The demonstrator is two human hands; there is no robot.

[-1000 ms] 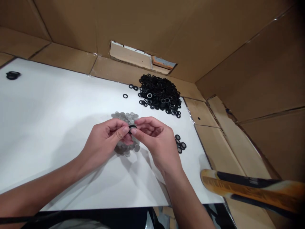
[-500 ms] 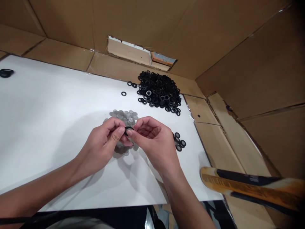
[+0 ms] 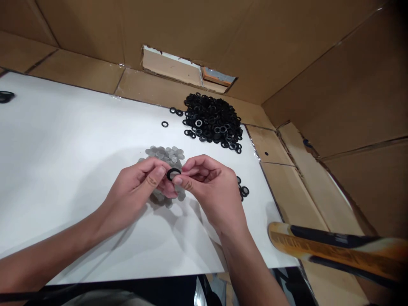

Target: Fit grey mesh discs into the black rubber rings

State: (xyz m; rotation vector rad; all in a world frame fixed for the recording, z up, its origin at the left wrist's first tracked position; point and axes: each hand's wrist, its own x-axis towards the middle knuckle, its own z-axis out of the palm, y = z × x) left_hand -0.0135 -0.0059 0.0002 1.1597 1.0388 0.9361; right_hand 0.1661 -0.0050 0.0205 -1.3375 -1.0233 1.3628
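Observation:
Between my two hands, above a pile of small grey discs (image 3: 165,154), is a black rubber ring (image 3: 169,175) tilted so its face shows. My left hand (image 3: 137,182) pinches the ring at its left side with thumb and forefinger. The thumb and fingertips of my right hand (image 3: 216,189) close on its right edge. Grey shows through the ring's centre; I cannot tell whether a disc sits in it or the pile shows behind. Partly hidden behind my right hand are several black rings with grey centres (image 3: 245,191).
A large heap of black rings (image 3: 212,119) lies at the back of the white table (image 3: 79,123), a few loose ones beside it. Dark rings (image 3: 6,97) show at the far left. Cardboard walls (image 3: 191,25) enclose the table. A yellow-and-black object (image 3: 334,246) juts in at the right.
The ring has turned from nearly edge-on to show its face and opening. My right hand has shifted slightly right, covering more of the rings behind it.

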